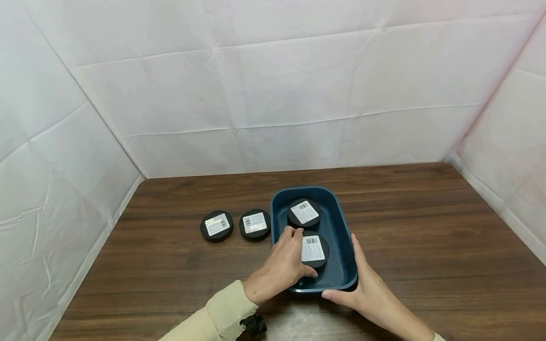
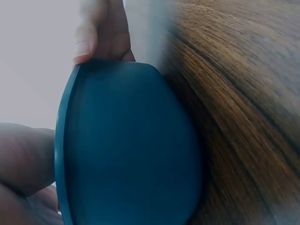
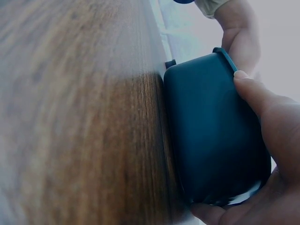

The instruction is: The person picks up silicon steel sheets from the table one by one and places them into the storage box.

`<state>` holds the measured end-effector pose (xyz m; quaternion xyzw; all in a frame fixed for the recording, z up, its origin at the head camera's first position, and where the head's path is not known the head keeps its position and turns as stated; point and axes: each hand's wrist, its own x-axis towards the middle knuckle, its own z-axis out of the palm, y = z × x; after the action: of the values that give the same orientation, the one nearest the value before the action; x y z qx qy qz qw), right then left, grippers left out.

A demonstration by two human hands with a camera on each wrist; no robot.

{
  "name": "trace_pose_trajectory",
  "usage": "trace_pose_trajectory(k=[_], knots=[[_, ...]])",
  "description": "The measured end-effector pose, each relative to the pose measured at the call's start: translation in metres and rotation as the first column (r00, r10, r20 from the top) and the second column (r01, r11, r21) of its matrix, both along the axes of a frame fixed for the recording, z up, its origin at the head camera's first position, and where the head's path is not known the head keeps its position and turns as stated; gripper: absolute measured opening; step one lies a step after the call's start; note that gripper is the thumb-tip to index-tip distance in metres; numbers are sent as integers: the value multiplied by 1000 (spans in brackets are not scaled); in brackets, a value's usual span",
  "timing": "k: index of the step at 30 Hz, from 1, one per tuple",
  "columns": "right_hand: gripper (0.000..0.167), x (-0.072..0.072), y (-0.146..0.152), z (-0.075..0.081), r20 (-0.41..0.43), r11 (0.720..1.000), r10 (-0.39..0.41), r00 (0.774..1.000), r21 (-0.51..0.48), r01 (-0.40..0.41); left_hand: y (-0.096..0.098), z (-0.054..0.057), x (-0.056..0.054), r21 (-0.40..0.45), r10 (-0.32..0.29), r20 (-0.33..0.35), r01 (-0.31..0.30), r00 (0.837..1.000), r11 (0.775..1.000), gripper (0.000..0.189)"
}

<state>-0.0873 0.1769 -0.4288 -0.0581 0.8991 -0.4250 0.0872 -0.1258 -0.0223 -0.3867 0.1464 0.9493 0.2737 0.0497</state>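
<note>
A dark blue rectangular tray with rounded corners stands on the table in the head view. My left hand reaches over its near left side, thumb and fingers around a flat round black tin with a white barcode label. Farther back in the tray lies a second such tin. At the near right corner my right hand grips the tray, thumb at the front rim and fingers along the right side. The right wrist view shows that hand on the tray wall.
Left of the tray, two more labelled black tins lie side by side on the brown wooden table. White sheeting encloses the table at the back and sides. A dark strap shows under the left wrist.
</note>
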Motion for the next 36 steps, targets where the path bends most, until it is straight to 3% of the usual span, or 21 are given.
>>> trace_pose_trajectory(k=[15, 24, 36], knots=[[136, 0, 0, 0, 4, 1000, -5, 1000, 5, 5, 2, 0, 1, -76, -38, -23, 36, 999, 996, 95], [136, -1, 0, -1, -31, 1000, 3, 1000, -6, -3, 2, -4, 1, -69, -42, -41, 40, 998, 997, 94], [136, -1, 2, 1, 8, 1000, 14, 1000, -13, -14, 0, -4, 3, -56, -52, -46, 50, 998, 997, 92]])
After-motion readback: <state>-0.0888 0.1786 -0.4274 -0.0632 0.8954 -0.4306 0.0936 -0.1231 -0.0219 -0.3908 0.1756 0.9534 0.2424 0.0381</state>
